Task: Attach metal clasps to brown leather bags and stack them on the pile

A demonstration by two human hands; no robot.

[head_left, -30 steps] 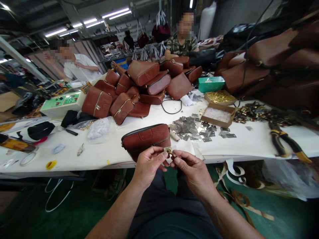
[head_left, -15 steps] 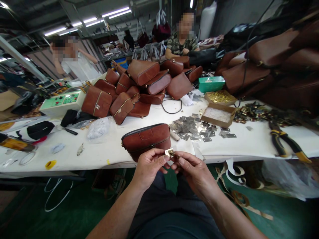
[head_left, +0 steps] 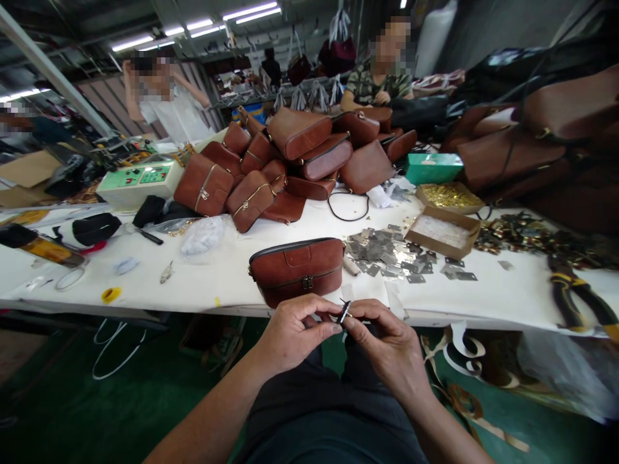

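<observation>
Fingers of your left hand [head_left: 290, 332] and right hand [head_left: 389, 338] are pinched inward, their tips almost meeting just off the near edge of the long white-topped bench [head_left: 196, 293]. Close to that edge, behind your left hand, sits a rounded reddish-brown leather-look bag [head_left: 285, 275] with a dark zip; it looks light and soft-sided, so the firmer seamed ends would be the better hold. To its right, set back from the edge, lies a loose heap of thin grey rectangular metal plates [head_left: 377, 250], probably stiff, slick and easier to lift by an overhanging corner. Smallest is the thin dark-looking metal fitting [head_left: 345, 312] you grip between both thumbs and forefingers, turned nearly edge-on, with fine points sticking out. Expect it to be almost weightless, rigid and slippery: take it by opposite edges, keeping skin clear of the points.
</observation>
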